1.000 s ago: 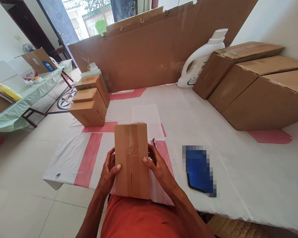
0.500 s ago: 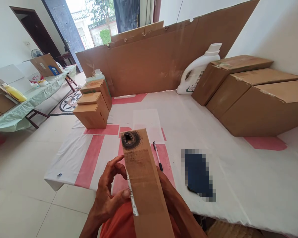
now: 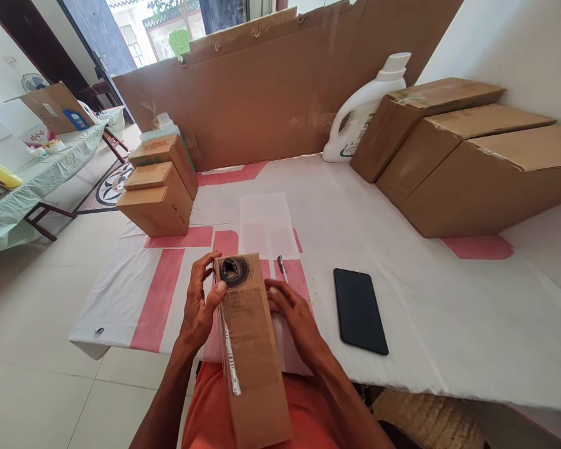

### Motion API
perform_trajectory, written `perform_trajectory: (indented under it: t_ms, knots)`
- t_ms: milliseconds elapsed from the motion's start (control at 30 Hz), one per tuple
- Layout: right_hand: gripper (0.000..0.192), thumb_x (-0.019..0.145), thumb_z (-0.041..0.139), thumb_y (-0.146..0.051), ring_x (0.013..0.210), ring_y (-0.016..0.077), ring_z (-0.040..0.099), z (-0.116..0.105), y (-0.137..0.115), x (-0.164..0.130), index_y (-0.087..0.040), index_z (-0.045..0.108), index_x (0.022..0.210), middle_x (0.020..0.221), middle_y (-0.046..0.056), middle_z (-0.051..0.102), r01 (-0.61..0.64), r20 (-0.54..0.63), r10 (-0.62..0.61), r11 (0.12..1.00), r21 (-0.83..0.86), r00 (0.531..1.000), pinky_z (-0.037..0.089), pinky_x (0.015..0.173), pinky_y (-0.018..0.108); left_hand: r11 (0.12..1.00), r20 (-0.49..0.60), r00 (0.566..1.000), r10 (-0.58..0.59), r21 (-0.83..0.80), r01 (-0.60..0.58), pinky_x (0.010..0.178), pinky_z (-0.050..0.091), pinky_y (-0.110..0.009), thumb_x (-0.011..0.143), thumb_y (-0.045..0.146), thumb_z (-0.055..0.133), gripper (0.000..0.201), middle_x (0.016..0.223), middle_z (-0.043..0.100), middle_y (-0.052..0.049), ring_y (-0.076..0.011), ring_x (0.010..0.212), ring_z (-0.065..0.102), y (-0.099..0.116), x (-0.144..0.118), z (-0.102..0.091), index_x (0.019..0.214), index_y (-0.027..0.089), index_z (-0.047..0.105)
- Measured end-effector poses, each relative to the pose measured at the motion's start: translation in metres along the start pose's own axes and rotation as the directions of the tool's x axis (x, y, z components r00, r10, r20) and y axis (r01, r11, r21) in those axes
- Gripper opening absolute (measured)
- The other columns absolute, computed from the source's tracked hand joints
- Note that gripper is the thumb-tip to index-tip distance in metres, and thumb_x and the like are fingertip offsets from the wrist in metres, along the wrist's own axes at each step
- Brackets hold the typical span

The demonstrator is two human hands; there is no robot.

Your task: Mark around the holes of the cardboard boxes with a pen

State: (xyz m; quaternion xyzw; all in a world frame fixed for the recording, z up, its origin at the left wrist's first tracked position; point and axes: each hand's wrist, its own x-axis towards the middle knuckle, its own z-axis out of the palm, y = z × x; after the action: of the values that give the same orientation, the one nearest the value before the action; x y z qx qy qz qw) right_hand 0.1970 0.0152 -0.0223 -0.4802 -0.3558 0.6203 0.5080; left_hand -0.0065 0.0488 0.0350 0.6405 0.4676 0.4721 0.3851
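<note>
A long, narrow cardboard box [image 3: 250, 349] stands tilted in front of my body, its lower end at my lap. Near its top is a small hole ringed with black scribbled marks [image 3: 234, 272], and a torn white label [image 3: 231, 362] runs down its left edge. My left hand [image 3: 203, 305] grips the upper left edge, thumb on the marked face and fingers around the side. At the upper right edge, my right hand [image 3: 294, 315] has bent fingers against the box; their tips are partly hidden. Just beyond that hand lies a pen [image 3: 282, 267], partly covered.
A dark phone or tablet [image 3: 361, 310] lies to the right on the white-and-pink tablecloth [image 3: 402, 249]. Several cardboard boxes [image 3: 453, 156] and a white jug [image 3: 355, 115] stand back right. More boxes [image 3: 156, 206] stand at left, before an upright cardboard panel [image 3: 262, 106].
My left hand has moved up and closed on the box's upper edge. My right hand has come into sight from behind the box. The box sits lower, and the view has shifted.
</note>
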Motion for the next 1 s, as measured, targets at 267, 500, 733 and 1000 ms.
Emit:
perform_trajectory:
  t_ms: [267,500,733,1000]
  knots:
    - [0.042,0.095,0.071,-0.047,0.131,0.0267,0.063,0.031,-0.087,0.005,-0.025,0.068,0.130,0.139,0.009,0.069,0.412,0.062,-0.423,0.824,-0.389,0.904,0.047,0.114,0.047,0.990,0.055,0.993,0.108,0.088,-0.112,0.122,0.041,-0.052,0.103,0.057,0.061,0.049,0.148,0.057,-0.009,-0.0319,0.142,0.054,0.024,-0.005,0.005,0.145,0.033,0.058]
    - [0.031,0.093,0.068,-0.026,0.120,0.0245,0.068,0.043,-0.100,-0.015,-0.024,0.067,0.124,0.128,0.006,0.075,0.486,0.209,-0.443,0.730,-0.481,0.872,0.052,0.107,0.044,0.985,-0.031,0.993,0.114,0.136,-0.109,0.121,0.045,-0.051,0.103,0.049,0.066,0.039,0.144,0.063,-0.008,-0.0310,0.140,0.057,0.042,-0.017,-0.002,0.138,0.032,0.065]
    - [0.029,0.096,0.061,-0.023,0.125,0.0290,0.067,0.045,-0.093,-0.015,-0.018,0.065,0.125,0.128,0.014,0.073,0.512,0.175,-0.519,0.627,-0.588,0.837,0.054,0.110,0.047,0.924,-0.143,0.950,0.278,0.309,-0.224,0.115,0.056,-0.042,0.100,0.023,0.070,0.034,0.133,0.077,-0.004,-0.0227,0.128,0.071,0.050,-0.015,0.013,0.133,0.029,0.073]
    - [0.028,0.099,0.062,-0.030,0.122,0.0295,0.069,0.041,-0.082,-0.007,-0.020,0.066,0.125,0.128,0.013,0.074,0.470,0.147,-0.481,0.669,-0.576,0.864,0.054,0.108,0.048,0.855,-0.150,0.924,0.351,0.455,-0.250,0.108,0.064,-0.039,0.097,0.019,0.067,0.032,0.126,0.082,-0.009,-0.0224,0.117,0.079,0.045,-0.008,0.022,0.127,0.018,0.076]
